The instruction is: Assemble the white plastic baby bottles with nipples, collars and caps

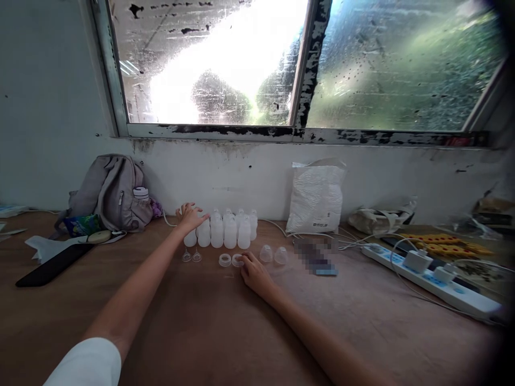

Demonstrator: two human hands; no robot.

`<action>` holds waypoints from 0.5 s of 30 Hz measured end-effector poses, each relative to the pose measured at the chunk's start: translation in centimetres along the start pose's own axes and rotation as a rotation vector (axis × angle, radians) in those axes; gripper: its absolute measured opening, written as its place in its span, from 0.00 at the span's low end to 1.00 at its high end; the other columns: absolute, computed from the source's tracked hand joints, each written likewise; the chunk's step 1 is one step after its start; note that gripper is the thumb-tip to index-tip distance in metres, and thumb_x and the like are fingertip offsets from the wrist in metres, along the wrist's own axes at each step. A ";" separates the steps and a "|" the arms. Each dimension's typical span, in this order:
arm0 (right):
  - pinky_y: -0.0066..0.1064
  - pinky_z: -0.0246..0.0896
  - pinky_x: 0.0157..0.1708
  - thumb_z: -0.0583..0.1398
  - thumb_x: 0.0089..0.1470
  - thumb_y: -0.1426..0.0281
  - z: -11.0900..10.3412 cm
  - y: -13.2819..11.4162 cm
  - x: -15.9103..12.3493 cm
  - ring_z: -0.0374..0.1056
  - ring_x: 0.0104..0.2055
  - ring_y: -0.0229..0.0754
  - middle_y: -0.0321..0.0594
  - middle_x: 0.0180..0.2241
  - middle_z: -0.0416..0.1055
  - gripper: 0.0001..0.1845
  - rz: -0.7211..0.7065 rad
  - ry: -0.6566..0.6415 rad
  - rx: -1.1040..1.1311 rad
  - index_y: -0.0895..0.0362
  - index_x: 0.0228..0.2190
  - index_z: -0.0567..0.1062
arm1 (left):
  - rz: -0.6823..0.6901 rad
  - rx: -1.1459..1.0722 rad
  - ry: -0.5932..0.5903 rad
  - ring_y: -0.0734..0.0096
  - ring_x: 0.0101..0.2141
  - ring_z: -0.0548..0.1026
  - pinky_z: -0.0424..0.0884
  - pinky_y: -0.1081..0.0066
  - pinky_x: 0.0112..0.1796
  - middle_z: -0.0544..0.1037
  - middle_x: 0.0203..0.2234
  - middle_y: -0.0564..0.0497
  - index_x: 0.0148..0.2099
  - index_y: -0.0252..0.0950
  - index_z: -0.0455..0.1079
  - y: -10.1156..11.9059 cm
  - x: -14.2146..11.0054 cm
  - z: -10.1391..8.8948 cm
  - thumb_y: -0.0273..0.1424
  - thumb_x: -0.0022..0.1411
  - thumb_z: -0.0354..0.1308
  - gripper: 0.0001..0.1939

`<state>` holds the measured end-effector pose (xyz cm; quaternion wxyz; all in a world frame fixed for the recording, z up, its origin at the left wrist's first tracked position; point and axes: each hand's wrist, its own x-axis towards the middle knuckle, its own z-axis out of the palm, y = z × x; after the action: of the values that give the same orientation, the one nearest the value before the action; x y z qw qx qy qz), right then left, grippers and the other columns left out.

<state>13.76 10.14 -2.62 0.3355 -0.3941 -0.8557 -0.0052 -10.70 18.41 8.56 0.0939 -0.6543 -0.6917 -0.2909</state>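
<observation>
Several frosted white baby bottles (230,234) stand upright in a cluster by the wall. My left hand (188,216) is over the left end of the cluster, fingers spread, its fingertips close to the bottle tops; whether they touch is unclear. Two clear teats (186,256) lie in front of those bottles. My right hand (256,274) rests on the table with its fingers curled at the right edge of a white screw ring (236,261). Beside that lies another white screw ring (225,260). Two translucent domed caps (280,255) sit just beyond my right hand.
A grey backpack (115,195) leans at the wall on the left, with a black flat strip (54,266) before it. A white plastic package (316,198) stands behind a pixelated item (316,254). On the right, a power strip (434,279) trails cables near yellow pieces (446,244).
</observation>
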 end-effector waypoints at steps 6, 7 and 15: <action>0.34 0.57 0.42 0.51 0.50 0.76 -0.6 -0.5 0.1 0.61 0.41 0.43 0.45 0.38 0.65 0.10 0.030 0.063 -0.043 0.58 0.36 0.68 | 0.001 -0.051 -0.026 0.48 0.50 0.54 0.47 0.51 0.47 0.65 0.48 0.45 0.32 0.40 0.72 0.7 -0.7 -0.9 0.48 0.43 0.56 0.19; 0.34 0.57 0.41 0.50 0.51 0.75 -0.8 -0.7 0.1 0.62 0.39 0.43 0.45 0.36 0.66 0.09 0.056 0.096 -0.043 0.58 0.33 0.68 | 0.014 -0.064 0.002 0.49 0.50 0.55 0.47 0.52 0.47 0.65 0.47 0.45 0.31 0.40 0.72 0.8 -0.9 -1.3 0.48 0.43 0.56 0.18; 0.31 0.57 0.33 0.50 0.53 0.62 -3.8 -3.2 1.5 0.64 0.32 0.41 0.41 0.28 0.68 0.13 0.220 0.253 0.468 0.57 0.28 0.69 | 0.231 -0.696 0.036 0.62 0.39 0.68 0.62 0.64 0.40 0.72 0.38 0.48 0.32 0.37 0.65 3.6 -4.1 -8.8 0.45 0.45 0.57 0.17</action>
<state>13.07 7.93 2.02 0.5200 -0.3928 -0.7369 0.1797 -8.94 10.23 14.60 -0.0898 -0.7155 -0.4712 -0.5078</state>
